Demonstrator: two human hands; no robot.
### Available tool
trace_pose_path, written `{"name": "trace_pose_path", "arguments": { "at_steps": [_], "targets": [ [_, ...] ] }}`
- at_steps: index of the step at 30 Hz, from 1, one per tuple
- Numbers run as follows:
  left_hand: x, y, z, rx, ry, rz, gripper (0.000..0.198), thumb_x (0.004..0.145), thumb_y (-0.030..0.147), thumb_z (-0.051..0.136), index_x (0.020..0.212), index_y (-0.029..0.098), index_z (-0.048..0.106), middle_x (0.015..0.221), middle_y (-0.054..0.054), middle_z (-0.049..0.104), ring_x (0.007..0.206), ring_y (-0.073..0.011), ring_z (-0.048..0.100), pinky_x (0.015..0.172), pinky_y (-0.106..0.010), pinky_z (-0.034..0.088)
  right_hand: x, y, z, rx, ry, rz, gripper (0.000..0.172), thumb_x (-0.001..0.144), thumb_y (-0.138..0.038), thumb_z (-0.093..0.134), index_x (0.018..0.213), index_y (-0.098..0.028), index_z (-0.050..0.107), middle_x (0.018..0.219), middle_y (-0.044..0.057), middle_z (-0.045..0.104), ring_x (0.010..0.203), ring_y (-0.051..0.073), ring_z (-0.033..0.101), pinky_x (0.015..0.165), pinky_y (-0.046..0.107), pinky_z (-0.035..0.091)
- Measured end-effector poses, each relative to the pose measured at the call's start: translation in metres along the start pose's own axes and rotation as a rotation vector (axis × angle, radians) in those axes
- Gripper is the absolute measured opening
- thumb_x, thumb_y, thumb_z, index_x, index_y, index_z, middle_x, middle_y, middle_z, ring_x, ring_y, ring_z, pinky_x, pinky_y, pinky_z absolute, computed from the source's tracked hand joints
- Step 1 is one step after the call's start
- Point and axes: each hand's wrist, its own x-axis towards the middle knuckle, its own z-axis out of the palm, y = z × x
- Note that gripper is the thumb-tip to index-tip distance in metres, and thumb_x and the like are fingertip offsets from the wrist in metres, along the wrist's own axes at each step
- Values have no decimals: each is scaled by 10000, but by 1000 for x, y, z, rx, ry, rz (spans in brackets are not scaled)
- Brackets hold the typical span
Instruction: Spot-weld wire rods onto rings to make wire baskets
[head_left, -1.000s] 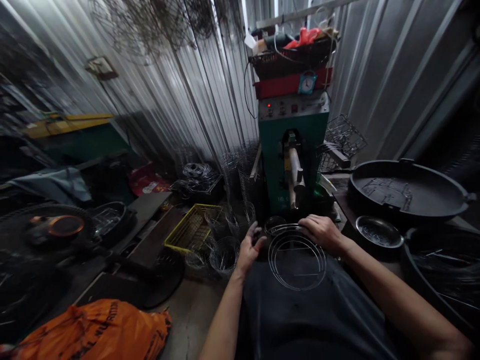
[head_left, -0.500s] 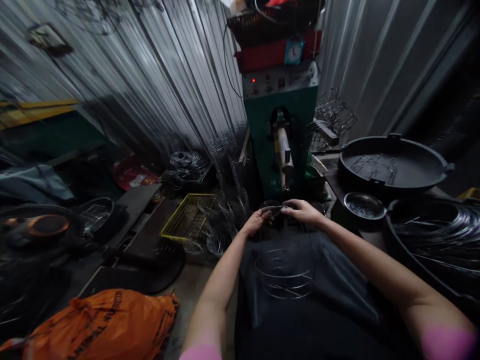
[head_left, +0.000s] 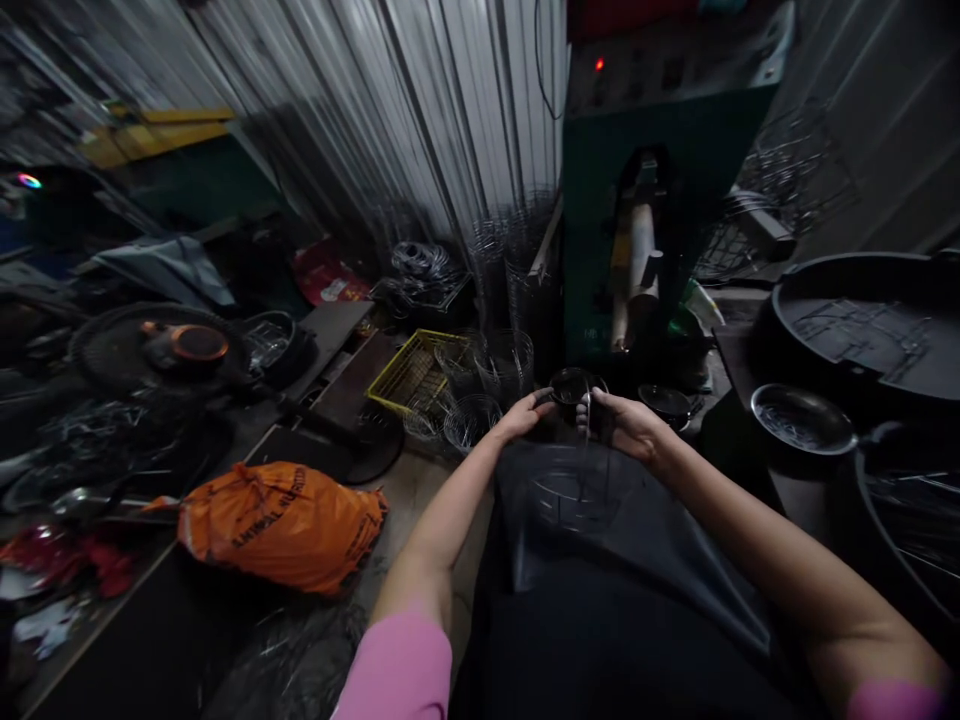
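A thin wire frame (head_left: 576,492) hangs in front of my dark apron (head_left: 645,590), its curved lower wires smeared by motion. My right hand (head_left: 626,425) is closed round its upright wires near the top, with blackened fingertips. Just to the left, my left hand (head_left: 521,415) has its fingers drawn together at the frame's upper end; what lies between them is too dark to make out. Beyond the hands a round dark dish-like thing (head_left: 570,385) shows. Farther back stands a green machine (head_left: 592,210) with a pale metal arm (head_left: 641,250) and a red light.
Left of my hands are several wire baskets (head_left: 472,420) and a yellow crate (head_left: 386,385). An orange bag (head_left: 285,525) lies at lower left, near a fan (head_left: 135,350). At right are a wide black pan (head_left: 795,325), a small metal bowl (head_left: 802,445) and another large pan (head_left: 874,500).
My view has swung left and down. The right hand has turned, with upright wires now showing at its fingers. The gap between the hands has widened, and the wire frame has tilted.
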Motion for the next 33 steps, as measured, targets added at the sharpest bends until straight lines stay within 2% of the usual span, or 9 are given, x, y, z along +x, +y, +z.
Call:
{"name": "trace_pose_path", "arguments": {
  "at_steps": [2,4,7,9,13,17,20,27,33],
  "targets": [
    [-26,-1,-8,89,18,90,307,665,268,629,966,205,632,904,-55,650,838,-172,577,774,-270,427,-1,1,-1,21,32,6,229,839,-279,413,714,-163,566,629,48,606,579,151,563,611,337,479],
    [-56,-4,-10,150,-45,141,279,725,309,565,976,206,630,890,-61,653,834,-179,581,765,-274,431,-2,3,-4,30,30,-4,225,836,-308,416,725,-172,557,630,37,600,585,153,564,638,359,478],
    [-94,-12,-6,228,-160,210,215,741,325,545,882,206,656,848,-58,656,816,-180,587,834,-311,410,-4,8,-10,15,-42,-14,229,818,-379,442,785,-182,555,634,20,584,590,151,559,671,379,471],
    [-108,-19,-1,302,-206,292,184,734,331,555,802,192,654,784,-45,649,783,-169,586,903,-350,372,-6,10,-14,1,-91,-7,261,815,-413,437,867,-184,551,653,19,581,602,150,558,678,380,467],
    [-114,-30,3,483,-260,417,213,748,360,537,789,164,608,749,-24,634,760,-143,580,958,-403,329,-15,14,-17,-12,-102,7,299,841,-410,394,1003,-187,510,652,18,574,608,153,563,665,371,463],
    [-113,-32,4,549,-266,454,226,748,379,535,772,162,593,734,-22,632,747,-137,582,960,-404,335,-23,15,-14,-38,-120,16,330,872,-402,317,1086,-192,455,631,13,569,591,160,567,649,377,460],
    [-115,-30,5,552,-257,457,222,749,375,535,759,160,592,718,-21,628,729,-134,581,956,-407,340,-24,10,-15,-48,-121,6,350,880,-412,279,1111,-197,429,702,40,603,656,178,594,673,388,458],
    [-124,-29,6,542,-254,445,206,745,359,547,741,156,585,706,-14,611,717,-122,570,965,-411,328,-18,-5,-36,-65,56,-53,354,878,-408,271,1065,-177,463,805,88,638,690,192,611,662,381,471],
    [-129,-32,5,551,-250,424,198,737,354,560,745,157,581,704,-13,600,748,-125,559,973,-415,316,-20,1,-46,-148,183,-94,317,878,-363,316,969,-148,529,752,82,643,626,165,604,583,308,473]
  ]
}}
